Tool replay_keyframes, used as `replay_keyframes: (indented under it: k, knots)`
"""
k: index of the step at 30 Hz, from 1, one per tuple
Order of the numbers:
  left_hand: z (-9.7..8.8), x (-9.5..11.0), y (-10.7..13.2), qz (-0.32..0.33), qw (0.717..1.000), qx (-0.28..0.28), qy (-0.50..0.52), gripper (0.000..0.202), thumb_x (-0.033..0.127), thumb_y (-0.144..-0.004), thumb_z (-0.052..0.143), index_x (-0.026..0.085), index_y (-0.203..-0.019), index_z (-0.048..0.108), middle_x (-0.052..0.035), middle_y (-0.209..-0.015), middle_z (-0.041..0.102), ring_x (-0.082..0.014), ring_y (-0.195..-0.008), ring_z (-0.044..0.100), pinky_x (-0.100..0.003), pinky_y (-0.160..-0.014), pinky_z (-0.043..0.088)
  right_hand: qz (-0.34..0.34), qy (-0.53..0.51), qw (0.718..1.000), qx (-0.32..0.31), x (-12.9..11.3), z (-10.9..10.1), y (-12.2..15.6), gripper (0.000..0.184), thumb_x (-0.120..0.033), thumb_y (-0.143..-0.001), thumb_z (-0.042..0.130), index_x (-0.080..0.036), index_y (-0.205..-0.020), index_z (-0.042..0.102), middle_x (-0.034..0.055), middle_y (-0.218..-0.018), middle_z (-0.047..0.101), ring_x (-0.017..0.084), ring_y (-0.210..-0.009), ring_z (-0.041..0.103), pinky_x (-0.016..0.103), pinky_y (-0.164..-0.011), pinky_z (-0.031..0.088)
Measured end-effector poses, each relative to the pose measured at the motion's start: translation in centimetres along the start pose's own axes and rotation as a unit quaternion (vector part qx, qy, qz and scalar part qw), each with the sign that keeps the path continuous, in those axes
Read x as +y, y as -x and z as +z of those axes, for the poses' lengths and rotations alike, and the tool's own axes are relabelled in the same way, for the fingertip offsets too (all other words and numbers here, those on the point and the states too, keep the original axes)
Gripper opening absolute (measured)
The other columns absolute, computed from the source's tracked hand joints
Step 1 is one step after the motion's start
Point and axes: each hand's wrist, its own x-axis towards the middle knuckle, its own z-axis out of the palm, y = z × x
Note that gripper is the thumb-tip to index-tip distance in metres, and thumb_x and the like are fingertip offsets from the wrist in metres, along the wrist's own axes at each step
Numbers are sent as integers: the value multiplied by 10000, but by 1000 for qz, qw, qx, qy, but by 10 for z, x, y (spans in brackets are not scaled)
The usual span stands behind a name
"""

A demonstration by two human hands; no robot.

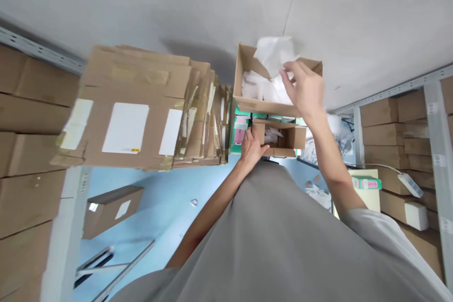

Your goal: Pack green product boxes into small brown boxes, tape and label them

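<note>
My right hand [306, 87] is raised over an open cardboard box [265, 106], thumb and fingers pinching a thin, translucent white packing sheet [274, 54]. More crumpled white packing material [255, 86] lies inside that box. Directly below it, nearer my body, is a smaller open cardboard box [299, 138] with some white wrapping [272, 135] in it. My left hand [252, 146] grips the left end of this smaller box, thumb at its near edge. Green and pink packages [239, 133] sit beside and behind the left hand, partly covered.
A thick stack of flattened cardboard cartons [159, 118] stands to the left. Shelves of brown boxes line the left [31, 151] and right [385, 146]. On the blue floor lie a long carton [111, 207] and a metal frame [120, 271]. A green-pink package [366, 183] is at right.
</note>
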Motion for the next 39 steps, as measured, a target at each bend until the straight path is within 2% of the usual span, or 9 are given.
replay_keyframes:
  k: [4,9,13,17,20,24,27,31,39]
  knots:
    - [6,9,-5,-16,1000,14,10,1107,287,-902,922,5,-1769,293,-376,-1671,485,-535,-1559,551,-560,-1292,492,44,-135,986,84,5,-15,105,396,-598,-1172,600,-287,-1276,821,129,-1231,829,327,-1189,802,420,-909,657]
    - [11,9,-9,-15,998,31,44,985,113,-880,796,30,-1750,341,-348,-1660,498,-526,-1548,571,-593,-1266,532,38,-134,979,152,12,15,184,240,-473,-1142,713,-280,-1056,828,80,-955,854,241,-808,800,397,-822,656]
    - [9,-12,-7,1,993,54,101,880,92,-861,741,108,-1691,450,-267,-1585,590,-458,-1570,575,-579,-1317,510,84,-125,985,86,27,59,201,344,-486,-1180,617,-258,-1060,846,77,-979,881,228,-848,827,348,-836,660]
    - [2,-37,-7,-22,990,55,131,641,132,-892,705,180,-1524,609,-198,-1492,688,-397,-1473,664,-548,-1288,548,197,-87,972,-96,40,104,201,253,-379,-1147,643,-263,-1213,859,84,-1108,900,280,-977,858,354,-867,643]
    - [-3,-46,-8,-34,987,62,141,493,152,-925,675,198,-1415,667,-171,-1400,745,-362,-1351,734,-514,-1210,599,242,-42,948,-201,45,119,199,227,-322,-1107,691,-304,-1257,860,79,-1121,895,319,-1020,846,368,-880,608]
    - [-8,-48,-7,-45,984,70,157,350,250,-978,684,217,-1327,687,-141,-1304,783,-308,-1137,791,-470,-1069,647,319,14,946,-60,64,116,207,309,-374,-1137,589,-226,-1287,815,168,-1262,833,353,-1154,773,435,-1004,578]
    - [-13,-46,-8,-57,983,70,163,282,337,-1004,685,218,-1260,686,-129,-1222,805,-290,-1031,796,-450,-994,651,370,27,928,44,92,115,219,400,-411,-1056,670,-155,-1352,751,236,-1325,790,401,-1276,709,528,-1134,538]
    - [-21,-46,-11,-72,983,63,159,219,379,-974,703,221,-1122,677,-125,-1110,815,-296,-964,794,-446,-952,639,438,-105,893,24,117,129,231,533,-389,-920,739,-143,-1392,722,197,-1194,851,399,-1190,777,533,-1102,580]
    - [-43,-54,-5,-40,981,36,189,179,402,-924,714,233,-980,690,-63,-935,792,-260,-882,777,-391,-887,627,489,-260,823,123,84,131,286,540,-490,-819,756,-200,-1274,765,120,-1043,888,355,-1029,824,533,-1049,622]
